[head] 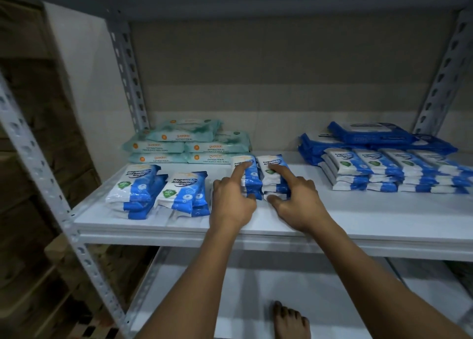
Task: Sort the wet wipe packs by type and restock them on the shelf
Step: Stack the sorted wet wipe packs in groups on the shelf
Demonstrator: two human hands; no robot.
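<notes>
The left hand (231,198) is gripping the left blue-and-white stack (252,177), forefinger lying on top; the right hand (297,198) is likewise clasping the right blue-and-white stack (275,169) on the shelf (358,218).

Two short stacks of small blue-white packs (261,177) sit mid-shelf (358,218), side by side. Same kind at 9 o'clock (156,190), leaning messily, and neat rows at 3 (389,171). Teal packs (189,144) at 11; dark blue ones (371,136), probably bigger, at 2.
</notes>
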